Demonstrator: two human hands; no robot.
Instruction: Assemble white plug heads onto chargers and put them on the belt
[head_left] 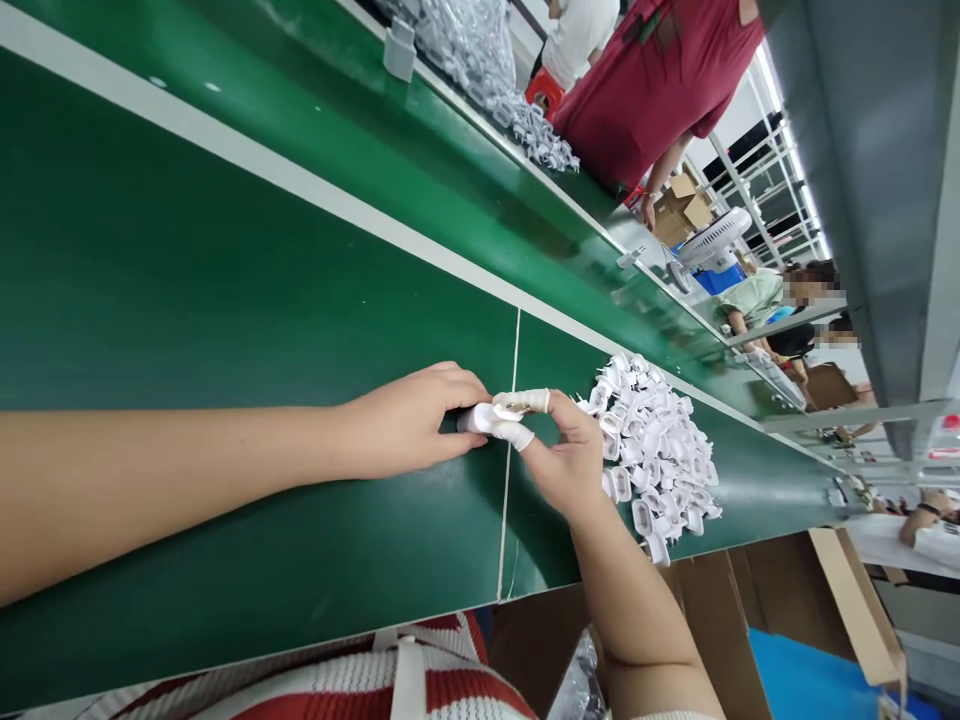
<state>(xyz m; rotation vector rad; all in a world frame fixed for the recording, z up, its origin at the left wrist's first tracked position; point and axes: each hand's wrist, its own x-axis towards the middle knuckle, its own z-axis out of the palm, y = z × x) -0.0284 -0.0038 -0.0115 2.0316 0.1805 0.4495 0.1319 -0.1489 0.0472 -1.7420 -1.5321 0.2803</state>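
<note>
Between my two hands is a small white plug housing [480,418], held low over the green tabletop. My left hand [416,420] pinches its left end between thumb and fingers. From the other side my right hand [566,450], with white covers on its thumb and a finger, grips a small part with a metal glint [514,405] against the housing's end. Whether that part is fully joined to the housing cannot be made out. Just right of my right hand lies a heap of white plug housings [660,450], several with pins showing.
A white strip [315,200] runs along the green worktable. Beyond it, a conveyor edge carries a bag [465,40] and a heap of grey-white parts [536,130]. A person in a red shirt [652,90] stands across. Below the table's near edge is an open cardboard box [720,620].
</note>
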